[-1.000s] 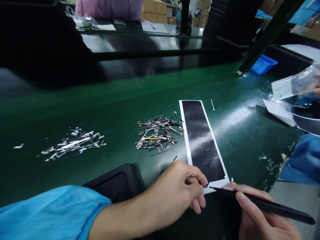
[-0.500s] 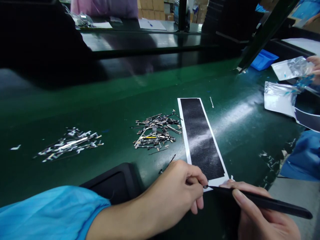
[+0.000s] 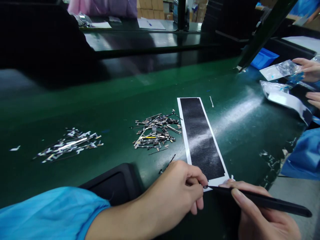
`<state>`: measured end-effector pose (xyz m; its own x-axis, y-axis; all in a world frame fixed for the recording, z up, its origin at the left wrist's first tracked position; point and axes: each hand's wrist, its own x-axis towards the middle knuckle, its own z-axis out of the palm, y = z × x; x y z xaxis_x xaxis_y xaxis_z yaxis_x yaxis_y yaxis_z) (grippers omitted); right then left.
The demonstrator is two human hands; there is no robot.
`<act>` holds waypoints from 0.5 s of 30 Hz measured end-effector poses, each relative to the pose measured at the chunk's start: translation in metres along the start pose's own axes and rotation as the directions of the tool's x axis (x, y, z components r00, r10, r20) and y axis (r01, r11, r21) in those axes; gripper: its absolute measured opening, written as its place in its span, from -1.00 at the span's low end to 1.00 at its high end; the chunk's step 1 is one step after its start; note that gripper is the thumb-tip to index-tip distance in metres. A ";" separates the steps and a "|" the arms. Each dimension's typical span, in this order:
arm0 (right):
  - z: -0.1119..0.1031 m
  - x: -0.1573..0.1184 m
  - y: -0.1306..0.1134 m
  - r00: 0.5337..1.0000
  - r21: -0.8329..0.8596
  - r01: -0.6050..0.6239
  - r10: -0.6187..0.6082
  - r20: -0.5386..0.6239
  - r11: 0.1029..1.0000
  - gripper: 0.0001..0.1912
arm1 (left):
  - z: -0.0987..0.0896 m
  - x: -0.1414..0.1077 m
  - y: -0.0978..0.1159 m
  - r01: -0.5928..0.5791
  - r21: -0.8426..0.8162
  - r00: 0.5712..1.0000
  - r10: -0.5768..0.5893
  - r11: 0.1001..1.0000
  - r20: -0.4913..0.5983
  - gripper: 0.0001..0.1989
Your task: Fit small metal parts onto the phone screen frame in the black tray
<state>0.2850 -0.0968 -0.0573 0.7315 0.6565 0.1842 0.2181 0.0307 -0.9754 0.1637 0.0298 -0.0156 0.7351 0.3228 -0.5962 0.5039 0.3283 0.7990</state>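
Desk: dark green, glossy, with glare streaks on it.

Strip: long white-edged sheet with a black finely ribbed face, lying flat on the desk and running away from me. Its near end is right at my hands. No print on it that I can read.

Right pile: small metal scraps, silver and dark with one yellow bit, just left of the strip. Left pile: similar shiny scraps, well apart from it.

Tray: black, at the near desk edge, partly under my left sleeve, which is blue.

My left hand: fingers curled, thumb and forefinger pressed together on something tiny at the strip's near corner; too small to tell what.

My right hand: fingers pinching black tweezers. The tweezer tip meets the left fingertips at that same corner.

Far right: another person's hands on clear bags with white sheets in them. A blue bin is behind those.

No readable labels, brands or writing anywhere in view.
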 end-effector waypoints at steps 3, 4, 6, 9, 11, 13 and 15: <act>-0.001 -0.001 0.001 1.000 0.006 0.005 -0.005 0.014 1.000 -0.90 | 0.000 0.001 -0.001 -0.015 -0.003 1.000 0.015 1.000 -0.006 -0.87; -0.001 -0.001 0.001 1.000 0.004 0.009 -0.009 0.011 1.000 -0.90 | 0.000 0.001 -0.002 -0.016 -0.003 1.000 0.016 1.000 -0.012 -0.88; -0.001 -0.001 0.001 1.000 0.001 0.016 -0.016 0.007 1.000 -0.90 | 0.001 0.002 -0.002 -0.009 -0.004 1.000 0.009 1.000 -0.026 -0.90; 0.001 0.000 0.000 1.000 0.007 0.024 -0.024 0.017 1.000 -0.88 | 0.003 0.003 -0.002 -0.005 -0.006 0.999 0.005 1.000 -0.043 -0.92; 0.001 0.000 -0.001 0.999 0.007 0.022 -0.022 0.027 1.000 -0.86 | 0.003 0.003 -0.001 -0.004 0.006 0.998 0.005 1.000 -0.055 -0.90; 0.001 0.000 -0.002 0.999 -0.003 0.033 -0.033 -0.001 0.999 -0.85 | 0.003 0.002 0.000 -0.002 0.016 0.998 0.002 1.000 -0.062 -0.89; -0.002 0.001 -0.002 1.000 -0.021 0.001 -0.001 -0.002 1.000 -0.87 | 0.003 0.002 0.001 0.001 0.003 0.998 -0.001 1.000 -0.059 -0.89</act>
<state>0.2864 -0.0979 -0.0553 0.7329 0.6546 0.1854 0.2324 0.0152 -0.9725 0.1667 0.0285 -0.0156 0.7064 0.3747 -0.6006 0.5059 0.3262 0.7985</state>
